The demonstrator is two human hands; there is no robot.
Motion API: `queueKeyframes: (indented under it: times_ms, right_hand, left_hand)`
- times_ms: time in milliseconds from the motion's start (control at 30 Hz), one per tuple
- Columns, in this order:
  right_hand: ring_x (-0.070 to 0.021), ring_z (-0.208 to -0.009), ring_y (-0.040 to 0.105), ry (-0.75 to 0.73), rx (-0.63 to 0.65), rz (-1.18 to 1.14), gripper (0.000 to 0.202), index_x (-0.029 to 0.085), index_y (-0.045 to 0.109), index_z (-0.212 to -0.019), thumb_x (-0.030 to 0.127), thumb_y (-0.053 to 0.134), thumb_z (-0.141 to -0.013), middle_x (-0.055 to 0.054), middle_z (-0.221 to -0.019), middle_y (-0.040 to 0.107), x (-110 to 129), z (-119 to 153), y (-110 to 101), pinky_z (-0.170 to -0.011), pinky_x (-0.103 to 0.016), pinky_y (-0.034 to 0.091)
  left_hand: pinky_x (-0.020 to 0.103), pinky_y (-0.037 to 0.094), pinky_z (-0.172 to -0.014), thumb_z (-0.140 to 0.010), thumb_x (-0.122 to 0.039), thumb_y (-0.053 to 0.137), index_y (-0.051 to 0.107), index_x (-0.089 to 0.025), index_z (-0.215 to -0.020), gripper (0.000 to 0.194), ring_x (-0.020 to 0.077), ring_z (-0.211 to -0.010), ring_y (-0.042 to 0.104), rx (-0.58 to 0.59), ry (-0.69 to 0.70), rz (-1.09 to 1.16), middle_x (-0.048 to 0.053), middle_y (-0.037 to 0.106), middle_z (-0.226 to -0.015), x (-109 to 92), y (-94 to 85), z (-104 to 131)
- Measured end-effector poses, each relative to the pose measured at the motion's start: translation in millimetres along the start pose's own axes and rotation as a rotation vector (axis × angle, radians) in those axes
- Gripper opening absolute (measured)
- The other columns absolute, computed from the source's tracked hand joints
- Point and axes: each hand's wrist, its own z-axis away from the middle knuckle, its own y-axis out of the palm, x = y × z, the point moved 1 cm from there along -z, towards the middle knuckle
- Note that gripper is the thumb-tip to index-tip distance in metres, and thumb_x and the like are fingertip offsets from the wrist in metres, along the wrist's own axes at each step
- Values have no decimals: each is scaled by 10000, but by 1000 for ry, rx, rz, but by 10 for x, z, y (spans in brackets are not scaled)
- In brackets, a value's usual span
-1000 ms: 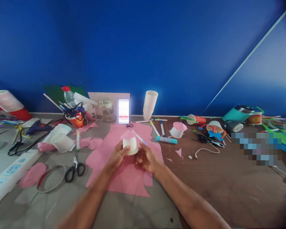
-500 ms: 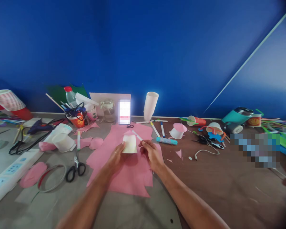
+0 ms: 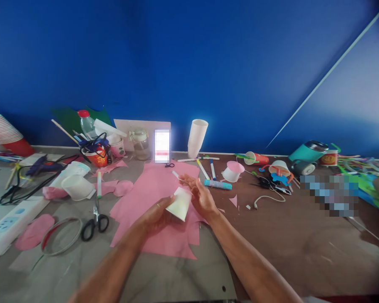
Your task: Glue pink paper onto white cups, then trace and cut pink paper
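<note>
Grey-brown table point(image 3: 265, 248), blue wall point(image 3: 183, 63) behind. Red-orange cup point(image 3: 98, 159) holds pens. Left hand point(image 3: 158, 213) clamped on white cup point(image 3: 179, 204) over pink paper point(image 3: 151, 185); right hand point(image 3: 204, 198) alongside, grip unclear.

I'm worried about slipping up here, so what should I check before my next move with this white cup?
1. Left hand on the white cup: ok.
2. Right hand gripping the thin white stick firmly: cannot tell, the fingers are blurred.
3. Pink sheet beneath the hands: ok.
4. Scissors apart from both hands: ok, left of the sheet.
5. Loose scraps picked up: not ok, a pink triangle lies on the brown surface.
</note>
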Motion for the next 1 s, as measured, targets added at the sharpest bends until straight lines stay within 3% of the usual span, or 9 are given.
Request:
queueKeyframes:
  times_ms: [200, 400, 633, 833, 1000]
  right_hand:
    - [-298, -1238, 556, -5, 109, 213, 485, 266, 767, -1019, 669, 576, -830, -57, -1245, 693, -27, 43, 0, -1006, -415, 462]
    - [-281, -1104, 622, 10, 104, 211, 448, 267, 769, -1008, 645, 616, -822, -57, -1226, 696, -39, 49, 22, -895, -385, 511]
    - [-229, -868, 656, 44, 112, 183, 483, 221, 764, -1013, 639, 642, -805, -67, -1025, 741, -70, 45, 15, -734, -327, 518]
    - [-217, -835, 636, 56, 105, 194, 484, 223, 763, -1002, 645, 644, -797, -64, -1039, 728, -87, 35, 11, -717, -323, 508]
    - [-215, -827, 630, 42, 94, 278, 506, 249, 746, -1053, 666, 536, -860, -59, -1075, 723, -38, 61, 26, -711, -324, 513]
  left_hand:
    - [319, 537, -628, -809, -389, 723, 674, -97, -1014, 360, 212, -761, 634, 5, -4, 6, 86, 687, -871, -20, 12, -3]
    - [317, 555, -635, -780, -416, 751, 662, -116, -1025, 398, 191, -744, 639, -26, 10, 6, 76, 674, -866, -4, -15, -33]
    - [286, 558, -609, -735, -410, 790, 655, -120, -1001, 417, 169, -705, 639, -59, 32, 16, 62, 670, -829, -4, 31, -21]
    - [294, 558, -580, -726, -412, 790, 660, -123, -980, 405, 174, -683, 633, -81, 20, 7, 62, 673, -812, -15, 48, -25]
    - [292, 550, -566, -779, -371, 746, 660, -127, -981, 328, 176, -671, 634, -107, 26, 27, 67, 686, -814, -9, 63, -28]
